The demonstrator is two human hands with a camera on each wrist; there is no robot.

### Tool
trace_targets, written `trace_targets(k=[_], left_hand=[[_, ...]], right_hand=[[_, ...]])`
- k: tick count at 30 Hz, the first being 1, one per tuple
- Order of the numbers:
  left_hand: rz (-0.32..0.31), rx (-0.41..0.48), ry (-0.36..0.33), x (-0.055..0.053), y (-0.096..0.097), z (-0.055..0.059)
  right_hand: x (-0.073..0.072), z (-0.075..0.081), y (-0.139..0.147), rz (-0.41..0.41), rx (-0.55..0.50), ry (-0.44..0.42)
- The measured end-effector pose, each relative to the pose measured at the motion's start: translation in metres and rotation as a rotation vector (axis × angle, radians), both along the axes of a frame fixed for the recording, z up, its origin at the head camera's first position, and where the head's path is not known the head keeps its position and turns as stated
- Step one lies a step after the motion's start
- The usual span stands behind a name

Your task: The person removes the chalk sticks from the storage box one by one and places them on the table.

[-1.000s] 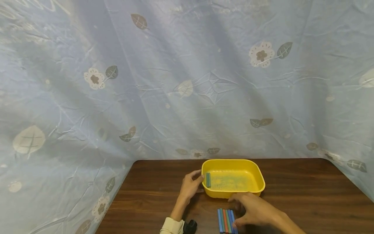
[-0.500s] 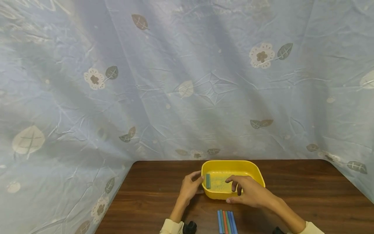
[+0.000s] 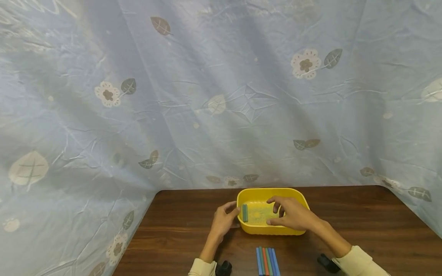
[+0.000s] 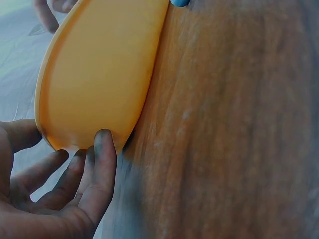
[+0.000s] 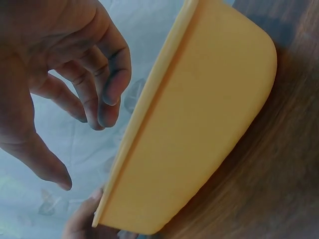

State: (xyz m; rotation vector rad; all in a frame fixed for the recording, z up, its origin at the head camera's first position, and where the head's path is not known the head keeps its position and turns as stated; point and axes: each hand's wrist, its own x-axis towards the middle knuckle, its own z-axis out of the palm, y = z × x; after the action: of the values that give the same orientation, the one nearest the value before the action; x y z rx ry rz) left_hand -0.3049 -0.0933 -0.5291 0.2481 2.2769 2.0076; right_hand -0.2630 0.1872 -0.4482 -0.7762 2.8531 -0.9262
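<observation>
A yellow plastic basin [image 3: 272, 230] stands on the wooden table, with two green chalk-like sticks [image 3: 245, 213] lying side by side at its left end. Fingertips of my left hand [image 3: 222, 222] rest against the basin's left outer wall, its thumb close to the rim. My right hand [image 3: 295, 215] is over the basin's right part, thumb and fingers spread apart with nothing between them. Dark smudges mark its fingertips [image 5: 118, 87] in the right wrist view. Nearer to me, several blue, green and red sticks [image 3: 265, 261] lie in a tight row.
Bluish powder [image 3: 259, 216] dusts the basin's floor. A patterned curtain [image 3: 221, 145] hangs right behind the table [image 3: 172, 218]. Black devices sit at the left wrist [image 3: 224, 268] and right wrist [image 3: 328, 263].
My right hand has moved from beside the stick row, forward and up over the basin, with its fingers spread. The left hand has stayed at the basin's left end.
</observation>
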Motion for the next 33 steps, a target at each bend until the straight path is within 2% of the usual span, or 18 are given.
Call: trace_targets(k=[14, 27, 33], left_hand=[[-0.010, 0.022, 0.009, 0.001, 0.000, -0.001], [-0.012, 0.022, -0.004, -0.001, -0.002, 0.001], [-0.006, 0.026, -0.004, -0.002, -0.001, -0.001]], right_hand=[[-0.030, -0.015, -0.004, -0.038, 0.016, 0.033], [-0.057, -0.030, -0.014, -0.043, 0.019, -0.060], [-0.064, -0.042, -0.016, -0.026, -0.004, -0.063]])
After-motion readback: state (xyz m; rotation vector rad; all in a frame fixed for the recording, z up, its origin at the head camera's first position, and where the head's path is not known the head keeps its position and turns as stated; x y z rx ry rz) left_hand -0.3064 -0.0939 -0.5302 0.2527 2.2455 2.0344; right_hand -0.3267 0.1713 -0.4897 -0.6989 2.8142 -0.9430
